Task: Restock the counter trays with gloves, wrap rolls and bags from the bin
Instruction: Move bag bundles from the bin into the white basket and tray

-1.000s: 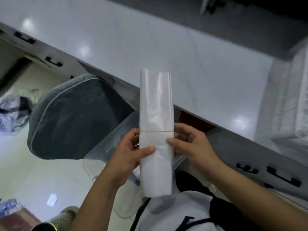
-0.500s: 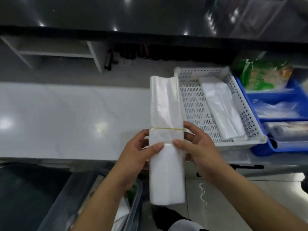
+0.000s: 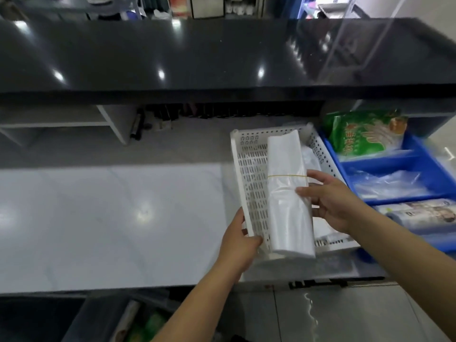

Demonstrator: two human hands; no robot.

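1. Head view: a banded bundle of bags (image 3: 288,193) was held over the white perforated tray (image 3: 251,183), its long axis running from near edge to far edge.
2. The bundle was gripped by the right hand (image 3: 330,201) at mid-length.
3. The tray's near-left corner was clasped by the left hand (image 3: 238,245).

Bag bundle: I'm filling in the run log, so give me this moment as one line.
step: placing bags | right hand: holds bag bundle over white tray | left hand: grips tray's near-left corner | bundle: rubber-banded, not released
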